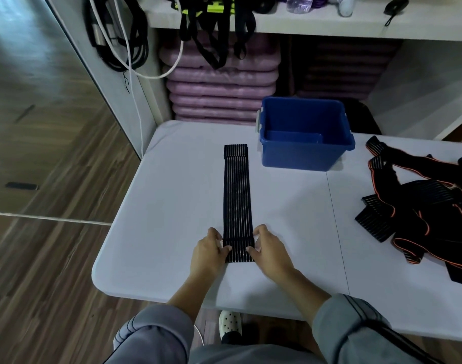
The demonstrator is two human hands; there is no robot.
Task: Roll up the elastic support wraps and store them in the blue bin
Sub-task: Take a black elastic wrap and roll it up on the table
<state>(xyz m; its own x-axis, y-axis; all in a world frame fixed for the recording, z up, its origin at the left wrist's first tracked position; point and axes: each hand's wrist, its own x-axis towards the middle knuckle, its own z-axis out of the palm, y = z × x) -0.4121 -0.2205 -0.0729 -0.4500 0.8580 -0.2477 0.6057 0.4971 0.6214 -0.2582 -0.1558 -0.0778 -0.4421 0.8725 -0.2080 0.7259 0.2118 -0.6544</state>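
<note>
Fingers of the left hand [208,253] and right hand [271,252] pinched the near end of a long black ribbed elastic wrap [237,195] lying flat on the pale worktop [172,206], near a blue plastic bin [301,157].

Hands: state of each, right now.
Left hand: pinches the near end of the black wrap.
Right hand: pinches the same end.

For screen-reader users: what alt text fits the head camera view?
Two hands pinch the near end of a long black wrap lying flat on a white table, the left hand at its left edge, the right hand at its right. A blue bin stands beyond it to the right, and a heap of orange-edged black wraps lies farther right.
</note>
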